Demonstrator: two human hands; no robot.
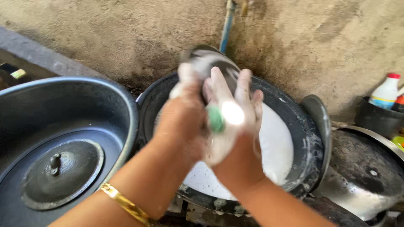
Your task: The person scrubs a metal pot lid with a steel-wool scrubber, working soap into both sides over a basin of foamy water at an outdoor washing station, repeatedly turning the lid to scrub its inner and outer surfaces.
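Motion blur smears the dark vessel (212,63) and both foamy hands, the left hand (185,107) and the right hand (233,113), so the grip (and the vessel's shape) cannot be made out. The green scrubber (216,119) is mostly covered by fingers and suds. The white bottle (385,92) sinks behind a tub rim, and the soot-black pot (362,176) is cut off by the frame's edge.

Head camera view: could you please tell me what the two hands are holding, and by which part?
Both soapy hands grip a dark metal vessel by its sides above the foamy basin; right hand also presses a green scrubber against it. Left hand steadies it.
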